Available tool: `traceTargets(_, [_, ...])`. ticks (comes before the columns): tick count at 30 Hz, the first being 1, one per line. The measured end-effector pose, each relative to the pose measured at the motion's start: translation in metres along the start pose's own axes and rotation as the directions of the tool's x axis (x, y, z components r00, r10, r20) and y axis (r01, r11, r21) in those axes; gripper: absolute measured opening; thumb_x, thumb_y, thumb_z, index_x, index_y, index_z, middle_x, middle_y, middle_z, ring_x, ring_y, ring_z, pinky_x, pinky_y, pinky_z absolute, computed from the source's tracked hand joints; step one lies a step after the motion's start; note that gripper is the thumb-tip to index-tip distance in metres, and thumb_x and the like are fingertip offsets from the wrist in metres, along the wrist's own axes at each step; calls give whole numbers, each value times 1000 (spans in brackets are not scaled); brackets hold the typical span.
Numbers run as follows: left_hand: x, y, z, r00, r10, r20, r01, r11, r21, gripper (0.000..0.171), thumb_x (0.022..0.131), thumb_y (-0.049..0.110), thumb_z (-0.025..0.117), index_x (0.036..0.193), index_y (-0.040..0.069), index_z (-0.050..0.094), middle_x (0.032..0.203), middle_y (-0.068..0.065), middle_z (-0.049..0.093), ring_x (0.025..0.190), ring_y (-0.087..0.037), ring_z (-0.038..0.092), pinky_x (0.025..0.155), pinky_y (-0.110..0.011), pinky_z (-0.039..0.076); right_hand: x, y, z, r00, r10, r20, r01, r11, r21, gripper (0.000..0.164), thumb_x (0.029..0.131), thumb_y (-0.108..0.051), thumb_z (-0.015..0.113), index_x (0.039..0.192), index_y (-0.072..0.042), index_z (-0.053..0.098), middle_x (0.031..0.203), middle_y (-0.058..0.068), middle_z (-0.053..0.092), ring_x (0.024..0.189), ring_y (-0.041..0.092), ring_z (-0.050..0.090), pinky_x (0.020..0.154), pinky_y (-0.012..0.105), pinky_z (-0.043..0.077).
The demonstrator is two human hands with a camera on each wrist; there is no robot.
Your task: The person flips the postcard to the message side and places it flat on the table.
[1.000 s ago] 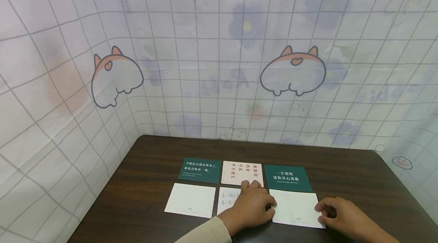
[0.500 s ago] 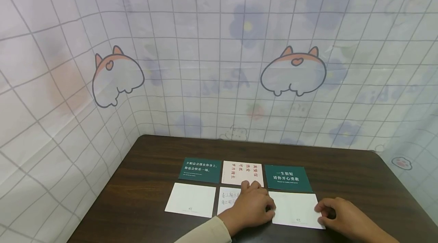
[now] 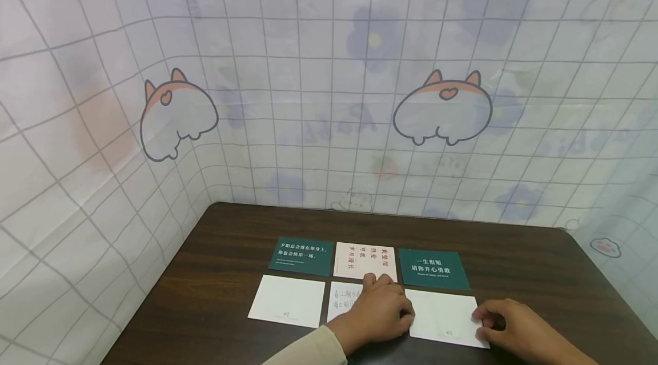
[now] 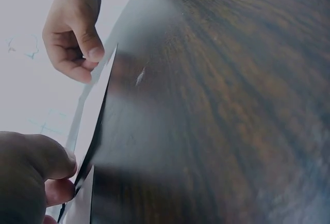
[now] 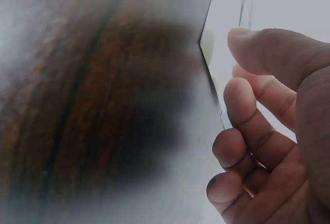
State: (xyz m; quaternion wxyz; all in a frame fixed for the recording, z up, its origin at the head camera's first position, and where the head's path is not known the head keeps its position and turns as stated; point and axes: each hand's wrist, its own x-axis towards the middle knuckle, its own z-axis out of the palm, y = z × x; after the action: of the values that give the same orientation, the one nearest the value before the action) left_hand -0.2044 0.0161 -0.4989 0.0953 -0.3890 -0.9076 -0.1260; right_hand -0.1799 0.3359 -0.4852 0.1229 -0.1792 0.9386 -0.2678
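A blank white card (image 3: 443, 315) with a small mark near its lower edge lies at the front right of the dark table. My left hand (image 3: 377, 311) pinches its left edge with curled fingers, while lying over much of a handwritten white card (image 3: 341, 299). At the other end, my right hand (image 3: 519, 325) has thumb and fingers on the right edge. In the right wrist view the thumb of the right hand (image 5: 278, 105) lies over the card's corner (image 5: 211, 43). The left wrist view shows the left thumb (image 4: 56, 157) at the card's near end.
Behind lie a green card (image 3: 300, 256), a pink card with red characters (image 3: 360, 259) and another green card (image 3: 434, 269). One more white card (image 3: 288, 300) sits front left. The dark wooden table (image 3: 180, 296) meets a grid-patterned curtain (image 3: 319, 96) at the back.
The front-right white card has slid slightly toward me, so the gap to the green card behind it is wider. Both hands remain at its edges, almost unmoved.
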Motion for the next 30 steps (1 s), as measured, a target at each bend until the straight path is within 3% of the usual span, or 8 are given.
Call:
traceTargets(9, [0,-8,-3,1000,-13,-2,13,999,-44,12,94,34,69,92,37,81,91,25,64,87,-2,43,76,-32,26,4,-5,-1,997,-47,-59,44,998,-41,19,88,-25,81,102,-16,72,84,-13,58,75,0,50,66,26,48])
traceTargets(15, [-1,-18,-11,999,-34,31,36,996,-82,10,93,33,71,95,35,81,88,22,63,86,-3,44,77,-33,30,11,-14,1,996,-8,-86,2,998,-62,19,86,-24,82,101,-17,72,80,-12,55,73,2,49,65,26,44])
traceTargets(21, [-7,-32,-18,995,-70,64,76,993,-89,11,93,34,73,100,33,81,96,20,66,92,-5,47,81,-34,32,19,-25,5,992,45,-118,-53,997,-63,21,87,-29,82,103,-20,74,81,-11,55,77,9,48,65,27,41])
traceTargets(26, [-9,-40,-23,995,-80,67,86,992,-96,11,93,34,73,102,32,81,99,20,68,94,-6,49,84,-36,34,27,-35,6,992,10,-128,-15,999,-41,22,88,-29,81,104,-16,75,82,-10,56,74,10,47,62,28,42])
traceTargets(30, [-11,-45,-23,994,-85,75,92,990,-111,12,93,33,74,102,32,81,100,21,67,95,-5,49,87,-38,34,31,-39,5,988,-50,-144,40,997,-72,21,89,-30,80,104,-17,74,83,-13,56,79,10,50,68,32,47])
